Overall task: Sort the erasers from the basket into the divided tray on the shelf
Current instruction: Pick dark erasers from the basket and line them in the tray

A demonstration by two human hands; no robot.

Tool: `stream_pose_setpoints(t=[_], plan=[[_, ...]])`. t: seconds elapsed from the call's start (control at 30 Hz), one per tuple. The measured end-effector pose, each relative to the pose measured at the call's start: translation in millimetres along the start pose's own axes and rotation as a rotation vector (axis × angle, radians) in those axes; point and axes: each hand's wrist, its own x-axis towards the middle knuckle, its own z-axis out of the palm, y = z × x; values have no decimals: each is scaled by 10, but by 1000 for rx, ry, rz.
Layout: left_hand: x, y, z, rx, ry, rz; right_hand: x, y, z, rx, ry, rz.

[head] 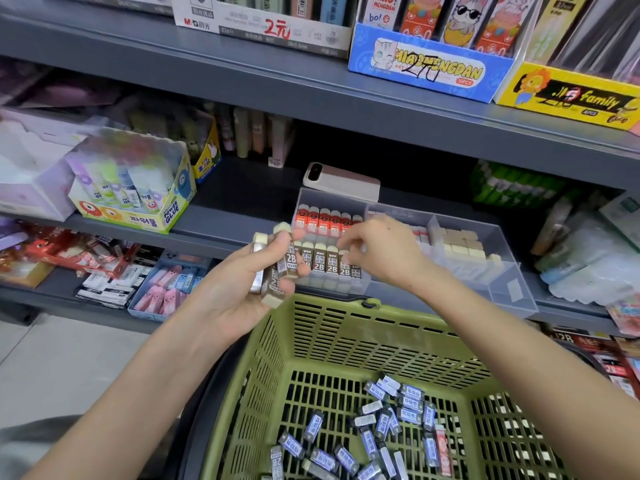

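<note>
Open room is left between the tray [502, 278] and the upper shelf [311, 95]. The tray's left compartments are filled by red erasers [322, 220] and brown erasers [325, 263]; bare floor is seen at right front, before the cream erasers [464, 244]. The back left is closed by a phone [343, 181]. The left front is blocked by the left hand [242, 271] gripping brown erasers, and the brown row is partly covered by the right hand [384, 251].

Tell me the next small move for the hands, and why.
Probably the right hand should take another brown-sleeved 2B eraser from the left hand and stand it in the matching row in the clear divided tray: its fingertips are at that row, and the left hand grips several.
</note>
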Motion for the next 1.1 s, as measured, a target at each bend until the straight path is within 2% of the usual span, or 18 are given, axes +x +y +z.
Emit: stream_pose_setpoints(t=[0.07,0.13,0.2,0.23,0.3,0.37,0.47,0.5,0.57,0.63,0.87,0.93,1.03,1.1], plan=[[0,-20,-10,47,-36,-10,-40,-2,-41,-29,89,12],[5,-39,-19,104,-78,-9,-112,-65,-132,235,161,-1],[6,-61,-15,145,-113,-12,-199,-182,-249,699,70,-71],[3,-75,-10,157,-129,-14,-252,-246,-292,824,-12,-125],[-5,-100,8,168,-158,-15,-329,-311,-316,877,-120,-201],[-12,-117,23,166,-165,-18,-348,-291,-321,969,-150,-186],[-7,-100,15,122,-85,-18,-267,-123,-366,1178,-59,-38],[-2,-84,6,87,-55,-14,-217,-38,-386,1136,15,20],[12,-47,-9,19,-27,8,-110,108,-412,899,122,96],[29,-20,-19,-14,-12,48,-30,178,-400,702,111,123],[63,-3,-73,-68,52,103,73,84,-313,359,96,39],[72,-5,-86,-78,52,101,68,68,-267,297,76,10],[83,-1,-90,-107,55,87,15,73,-162,327,-21,12],[90,-4,-82,-138,47,76,-31,108,-114,351,7,38]])
